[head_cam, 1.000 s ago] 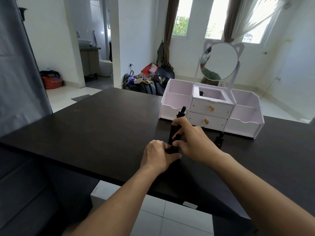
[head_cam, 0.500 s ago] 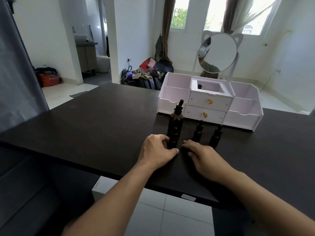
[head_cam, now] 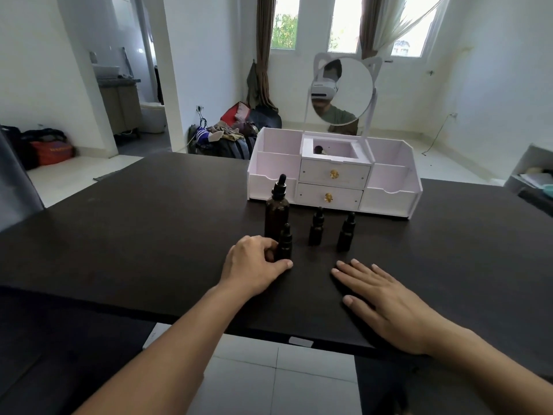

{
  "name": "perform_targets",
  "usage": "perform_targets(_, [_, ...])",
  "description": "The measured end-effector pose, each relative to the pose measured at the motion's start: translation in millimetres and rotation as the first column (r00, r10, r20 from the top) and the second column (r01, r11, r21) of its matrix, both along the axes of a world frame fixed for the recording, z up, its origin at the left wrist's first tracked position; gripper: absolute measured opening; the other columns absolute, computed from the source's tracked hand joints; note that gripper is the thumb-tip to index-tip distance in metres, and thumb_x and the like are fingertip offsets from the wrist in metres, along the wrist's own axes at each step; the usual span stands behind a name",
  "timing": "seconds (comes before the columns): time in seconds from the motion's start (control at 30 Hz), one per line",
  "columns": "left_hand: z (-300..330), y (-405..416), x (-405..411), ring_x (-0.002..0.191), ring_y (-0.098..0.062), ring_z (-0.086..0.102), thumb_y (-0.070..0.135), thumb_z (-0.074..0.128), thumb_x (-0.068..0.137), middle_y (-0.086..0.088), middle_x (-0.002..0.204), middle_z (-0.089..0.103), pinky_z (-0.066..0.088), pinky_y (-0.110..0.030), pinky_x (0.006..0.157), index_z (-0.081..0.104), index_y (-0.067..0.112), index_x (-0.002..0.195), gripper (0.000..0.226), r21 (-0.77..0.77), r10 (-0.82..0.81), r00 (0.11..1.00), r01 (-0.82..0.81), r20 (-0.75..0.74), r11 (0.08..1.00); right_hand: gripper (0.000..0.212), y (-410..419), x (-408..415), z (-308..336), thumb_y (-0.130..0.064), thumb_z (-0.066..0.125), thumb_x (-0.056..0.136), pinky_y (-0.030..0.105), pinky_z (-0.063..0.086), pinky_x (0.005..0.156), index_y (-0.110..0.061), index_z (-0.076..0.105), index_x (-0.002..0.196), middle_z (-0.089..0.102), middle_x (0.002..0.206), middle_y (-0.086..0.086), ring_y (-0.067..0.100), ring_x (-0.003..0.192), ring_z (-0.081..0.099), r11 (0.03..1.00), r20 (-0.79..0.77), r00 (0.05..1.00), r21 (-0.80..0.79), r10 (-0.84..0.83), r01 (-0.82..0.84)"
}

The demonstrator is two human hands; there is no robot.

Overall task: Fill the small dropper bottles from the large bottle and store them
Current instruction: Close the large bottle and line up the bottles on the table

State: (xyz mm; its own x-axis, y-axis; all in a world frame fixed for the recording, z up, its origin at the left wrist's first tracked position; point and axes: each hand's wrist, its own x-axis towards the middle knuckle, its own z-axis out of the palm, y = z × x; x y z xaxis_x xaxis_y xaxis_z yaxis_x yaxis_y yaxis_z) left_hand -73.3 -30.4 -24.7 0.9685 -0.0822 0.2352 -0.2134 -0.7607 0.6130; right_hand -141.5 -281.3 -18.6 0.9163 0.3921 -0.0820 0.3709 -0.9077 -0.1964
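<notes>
Small bottle [head_cam: 285, 242] is standing upright on the table [head_cam: 149, 235], just in front of the big bottle [head_cam: 276, 211]. Left hand [head_cam: 254, 266] is gripping its base, so nearer; right hand [head_cam: 386, 298] is lying flat, fingers spread, apart.

This is a home, a lived-in room with white walls and a pale tiled floor [head_cam: 89, 172]. A dark counter [head_cam: 149, 235] carries a white cosmetic organizer [head_cam: 386, 169] with two drawers and a round mirror [head_cam: 347, 94] topped by cat ears. Curtained windows [head_cam: 284, 25] light the far wall, where bags and clothes [head_cam: 233, 136] lie heaped on the floor. A doorway on the left opens onto a bathroom with a sink cabinet [head_cam: 119, 106] and a toilet [head_cam: 152, 115].
</notes>
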Motion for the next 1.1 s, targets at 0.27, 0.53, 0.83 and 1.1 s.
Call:
perform_targets(0.27, [4.4,-43.4,2.3,0.081,-0.012,0.059,0.047,0.076,0.077,0.007,0.083,0.061,0.052,-0.032,0.074,0.071,0.025,0.094,0.028,-0.003,-0.103,0.994,0.103,-0.033,0.995,0.094,-38.4,-10.5,0.6,-0.092,-0.014,0.060,0.033,-0.006,0.122,-0.055,-0.003,0.145,-0.013,0.153,-0.029,-0.002,0.145,-0.017,0.985,0.005,0.986,-0.031,-0.168,0.168])
perform_targets(0.53, [6.3,-103.3,0.6,0.078,-0.012,0.058,0.048,0.073,0.080,0.011,0.074,0.059,0.046,-0.028,0.067,0.073,0.026,0.095,0.027,0.028,-0.185,0.982,0.186,-0.050,0.982,0.081,-93.8,1.6,0.3,-0.082,0.004,0.074,0.036,-0.003,0.122,-0.051,0.004,0.149,-0.004,0.161,-0.020,0.003,0.148,-0.009,0.909,0.018,0.910,-0.047,-0.413,0.414])
perform_targets(0.83, [5.9,-166.7,9.5,0.099,-0.021,0.066,0.053,0.071,0.079,0.001,0.100,0.073,0.052,-0.032,0.082,0.075,0.029,0.106,0.036,0.071,-0.137,0.990,0.138,-0.026,0.988,0.062,-93.2,-0.8,-5.3,-0.063,0.024,0.095,0.039,0.000,0.123,-0.042,0.013,0.152,0.005,0.163,-0.013,0.008,0.150,-0.002,0.875,0.099,0.870,0.015,-0.483,0.484])
perform_targets(1.1, [0.1,-190.9,21.2,0.089,-0.021,0.067,0.058,0.064,0.083,-0.001,0.089,0.072,0.055,-0.035,0.076,0.073,0.021,0.093,0.040,0.154,-0.036,0.999,0.034,0.011,0.988,0.062,-92.3,0.5,-6.3,-0.063,0.024,0.095,0.039,-0.001,0.123,-0.042,0.012,0.152,0.004,0.163,-0.013,0.008,0.150,-0.003,0.873,0.100,0.868,0.016,-0.486,0.487])
